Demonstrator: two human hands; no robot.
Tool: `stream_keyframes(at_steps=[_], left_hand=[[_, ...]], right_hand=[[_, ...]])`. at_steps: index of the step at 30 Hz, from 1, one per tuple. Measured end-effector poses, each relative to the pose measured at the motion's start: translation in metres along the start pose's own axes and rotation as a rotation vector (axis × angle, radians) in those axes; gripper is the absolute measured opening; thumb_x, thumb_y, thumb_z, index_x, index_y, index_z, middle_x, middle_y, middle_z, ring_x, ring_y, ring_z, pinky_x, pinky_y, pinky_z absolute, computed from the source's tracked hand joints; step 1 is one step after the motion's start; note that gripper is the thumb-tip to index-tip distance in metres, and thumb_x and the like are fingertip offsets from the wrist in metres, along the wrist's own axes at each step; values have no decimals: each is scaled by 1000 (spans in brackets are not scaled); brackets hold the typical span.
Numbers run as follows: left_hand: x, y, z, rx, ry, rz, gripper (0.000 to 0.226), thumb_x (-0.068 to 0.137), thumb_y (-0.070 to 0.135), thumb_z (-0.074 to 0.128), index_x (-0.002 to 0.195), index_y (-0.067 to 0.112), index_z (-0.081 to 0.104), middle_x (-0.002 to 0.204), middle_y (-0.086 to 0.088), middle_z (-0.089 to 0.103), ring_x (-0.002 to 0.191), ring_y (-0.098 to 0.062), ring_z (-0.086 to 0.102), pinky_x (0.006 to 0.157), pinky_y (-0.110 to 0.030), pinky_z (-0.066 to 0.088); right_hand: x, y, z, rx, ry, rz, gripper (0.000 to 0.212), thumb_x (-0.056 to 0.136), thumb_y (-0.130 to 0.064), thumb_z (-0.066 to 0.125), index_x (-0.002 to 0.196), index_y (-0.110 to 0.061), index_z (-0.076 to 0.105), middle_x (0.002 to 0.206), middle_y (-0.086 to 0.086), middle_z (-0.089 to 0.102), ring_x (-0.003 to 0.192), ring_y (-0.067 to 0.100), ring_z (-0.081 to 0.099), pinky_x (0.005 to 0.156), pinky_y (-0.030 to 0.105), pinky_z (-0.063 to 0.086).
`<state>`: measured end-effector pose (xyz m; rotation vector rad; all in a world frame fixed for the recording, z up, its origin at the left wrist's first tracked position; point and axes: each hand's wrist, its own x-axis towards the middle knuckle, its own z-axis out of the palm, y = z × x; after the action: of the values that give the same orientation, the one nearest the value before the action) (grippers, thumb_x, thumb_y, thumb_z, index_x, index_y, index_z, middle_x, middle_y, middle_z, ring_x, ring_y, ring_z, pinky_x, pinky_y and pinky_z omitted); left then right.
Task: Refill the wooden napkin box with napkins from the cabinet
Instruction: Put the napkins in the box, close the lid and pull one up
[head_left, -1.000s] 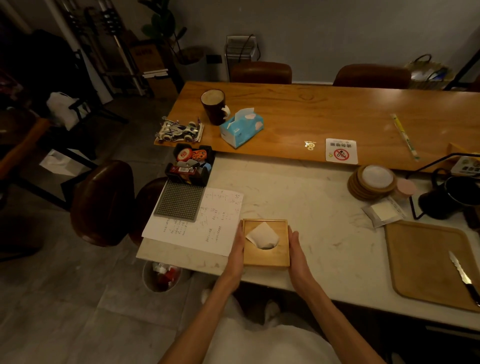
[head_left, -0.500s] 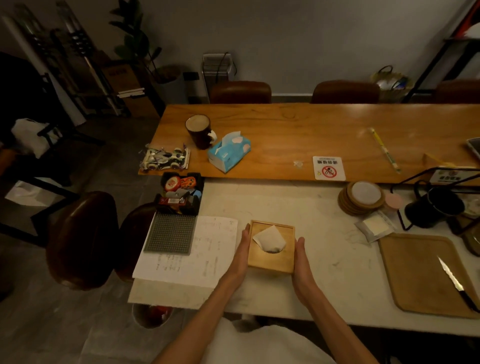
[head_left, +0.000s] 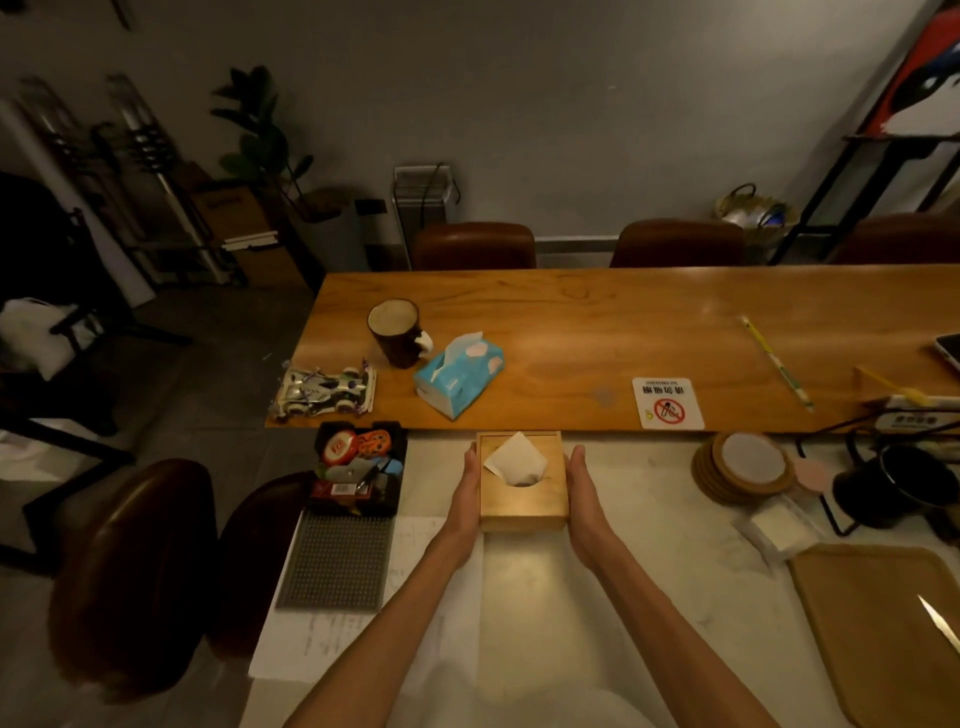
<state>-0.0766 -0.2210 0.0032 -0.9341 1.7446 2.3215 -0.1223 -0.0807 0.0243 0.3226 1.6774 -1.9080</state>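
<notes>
The wooden napkin box (head_left: 523, 501) sits on the white marble counter (head_left: 649, 582), near its far edge by the wooden table. A white napkin (head_left: 515, 460) sticks up through the round hole in its lid. My left hand (head_left: 464, 493) presses flat against the box's left side. My right hand (head_left: 583, 493) presses against its right side. Both arms reach forward from the bottom of the view. No cabinet is in view.
A long wooden table (head_left: 597, 332) carries a dark mug (head_left: 396, 332), a blue tissue pack (head_left: 458, 375), a toy car (head_left: 324, 391) and a no-smoking sign (head_left: 668, 403). Left of the box: a black organiser tray (head_left: 358, 467), a grey mat (head_left: 336, 561). Right: coasters (head_left: 746, 467), a cutting board (head_left: 883, 623) with a knife (head_left: 939, 623).
Both hands have slid the wooden box away from me across the counter, from beside the paper sheet to the far edge next to the wooden table. The camera view tilted up.
</notes>
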Motion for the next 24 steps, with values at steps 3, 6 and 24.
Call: stream_keyframes(at_steps=[3, 6, 24], left_hand=[[16, -4, -5, 18, 0, -46, 76, 87, 75, 31, 143, 26, 48, 137, 0, 61, 126, -19, 56, 115, -47, 36], [25, -6, -8, 0, 0, -97, 73, 90, 73, 31, 143, 26, 48, 136, -2, 61, 125, -20, 57, 114, -47, 37], [51, -5, -6, -17, 4, -83, 72, 91, 69, 30, 147, 24, 42, 144, 1, 54, 131, -17, 50, 118, -44, 31]], right_hand=[[16, 3, 3, 4, 25, 49, 61, 97, -62, 17, 121, -26, 60, 121, 2, 68, 108, 16, 64, 103, 37, 45], [28, 11, 4, 0, 45, 89, 64, 95, -64, 18, 127, -25, 58, 121, 3, 67, 108, 18, 64, 105, 40, 44], [57, 12, 3, 10, 42, 64, 62, 98, -59, 19, 132, -23, 56, 125, 4, 67, 112, 18, 64, 103, 40, 47]])
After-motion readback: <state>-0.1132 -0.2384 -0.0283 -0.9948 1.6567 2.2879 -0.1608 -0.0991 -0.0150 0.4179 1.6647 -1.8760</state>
